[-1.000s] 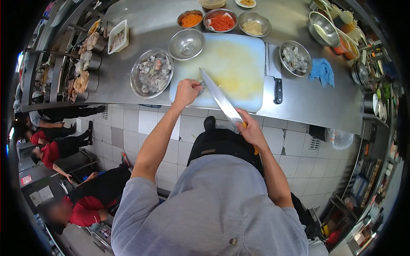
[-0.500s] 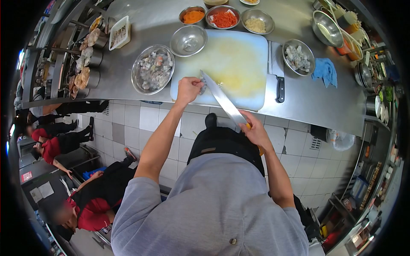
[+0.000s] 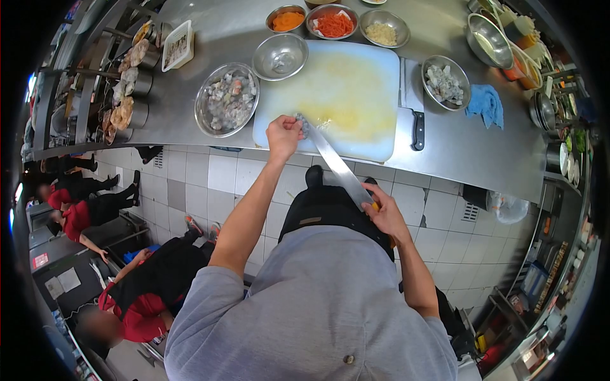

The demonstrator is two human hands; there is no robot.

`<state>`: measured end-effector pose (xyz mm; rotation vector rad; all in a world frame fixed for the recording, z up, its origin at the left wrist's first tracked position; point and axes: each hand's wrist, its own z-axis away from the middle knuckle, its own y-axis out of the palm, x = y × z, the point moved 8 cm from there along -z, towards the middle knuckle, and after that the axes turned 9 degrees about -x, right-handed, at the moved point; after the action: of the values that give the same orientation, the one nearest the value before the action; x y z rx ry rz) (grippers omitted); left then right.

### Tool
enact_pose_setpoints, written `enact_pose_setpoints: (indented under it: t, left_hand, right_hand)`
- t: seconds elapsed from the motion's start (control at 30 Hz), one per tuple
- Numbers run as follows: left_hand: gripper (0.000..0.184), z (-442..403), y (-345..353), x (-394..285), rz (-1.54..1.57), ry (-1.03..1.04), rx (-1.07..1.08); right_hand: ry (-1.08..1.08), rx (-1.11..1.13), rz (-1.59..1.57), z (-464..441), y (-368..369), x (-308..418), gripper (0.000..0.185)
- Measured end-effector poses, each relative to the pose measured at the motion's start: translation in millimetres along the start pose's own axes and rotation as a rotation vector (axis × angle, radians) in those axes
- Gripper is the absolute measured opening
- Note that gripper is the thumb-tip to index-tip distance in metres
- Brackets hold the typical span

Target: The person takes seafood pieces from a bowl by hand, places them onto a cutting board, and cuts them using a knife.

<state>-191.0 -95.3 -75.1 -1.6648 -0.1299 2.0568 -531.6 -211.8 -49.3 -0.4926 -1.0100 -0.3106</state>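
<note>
One grey moist pc (image 3: 304, 127) pinched, L hand (image 3: 284, 135); yellow-handled steel knife (image 3: 337, 162) gripped, R hand (image 3: 386, 213). Prob. slicing; next cut needs fingers clear.

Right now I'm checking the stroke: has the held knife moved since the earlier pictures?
Yes: against the board, the held knife has drawn back, handle first.

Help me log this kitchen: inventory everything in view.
Counter: one, silver, ahead
Cutting board: one, whitish, on counter
Knife: one, silver, right hand
Spare knife: one, black handle, right of board
Bowls of greyish pieces: two, silver, flanking board
Foods: three bowlfuls, orange, red, cream, beyond board
Near-empty bowl: one, silver, board's corner
Tub: one, white, far left
Cloth: one, blue, right
Workers: at least three, red, left
Shelf items: many, mixed, sides
Left hand: one, bare, at greyish piece
Right hand: one, bare, on knife
</note>
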Motion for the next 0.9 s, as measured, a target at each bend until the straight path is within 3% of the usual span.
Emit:
enact_pose_setpoints:
  t: [0.27, 0.37, 0.57, 0.67, 0.77, 0.9]
  left_hand:
    - [0.013, 3.9, -0.1, -5.2, -0.049, 0.012, -0.039]
    - [0.024, -3.2, 0.4, 3.0, -0.061, 0.041, -0.035]
    - [0.042, 12.9, 1.9, -56.6, -0.548, 0.282, -0.078]
    - [0.037, -1.4, 4.5, -44.7, -0.462, 0.373, -0.024]
    - [0.025, -7.1, 3.5, -31.9, -0.266, 0.377, 0.178]
    - [0.011, -16.5, -1.7, -15.1, -0.218, 0.310, 0.230]
  right_hand:
    - [-0.011, 0.042, 0.089, 28.2, -4.6, -1.1, 0.054]
    - [-0.060, 0.060, 0.089, 39.7, -2.5, 0.8, 0.054]
    - [0.030, -0.044, 0.060, 47.8, -23.7, -12.1, 0.055]
    - [0.023, -0.087, 0.056, 51.2, -35.7, -15.7, 0.054]
    - [0.017, -0.112, 0.058, 55.1, -44.0, -18.0, 0.054]
    - [0.022, -0.112, 0.078, 53.2, -43.2, -16.1, 0.057]
